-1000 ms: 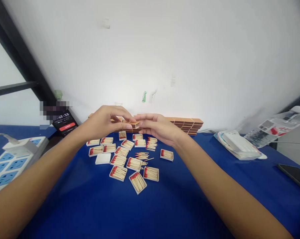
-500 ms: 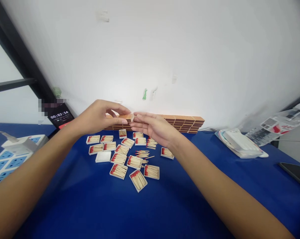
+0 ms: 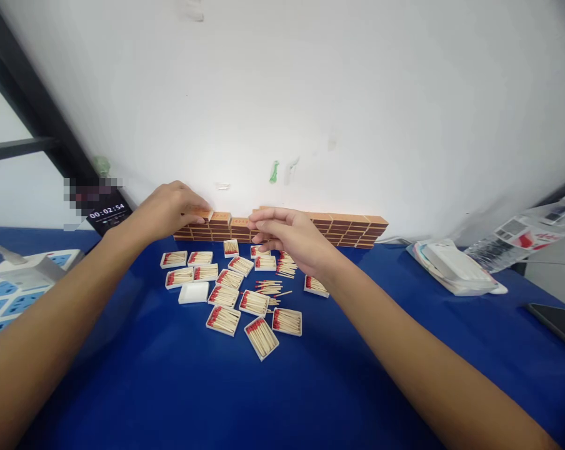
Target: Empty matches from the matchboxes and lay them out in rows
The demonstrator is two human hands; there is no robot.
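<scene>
My left hand (image 3: 172,203) is closed around a brown-and-orange matchbox sleeve (image 3: 204,214) at the left end of a low wall of stacked matchbox sleeves (image 3: 352,226). In front of the wall's middle, my right hand (image 3: 294,234) has its fingers drawn together in a pinch. Whether anything is between them cannot be made out. Below both hands lie several white trays of red-tipped matches, among them one tray (image 3: 262,338) nearest me. A white tray with no matches (image 3: 193,293) lies at the left of the group. Loose matches (image 3: 269,288) are heaped among the trays.
A power strip (image 3: 17,290) with a plugged-in charger stands at the left. Behind my left arm, a phone (image 3: 107,212) shows a timer. On the right are white packets (image 3: 454,265), a plastic bottle (image 3: 517,240) and a dark phone (image 3: 557,325). The white wall rises behind the stack.
My left hand has moved left with a matchbox sleeve, away from my right hand, to the stack's left end. My right hand has stayed near the middle, its fingers drawn closer together.
</scene>
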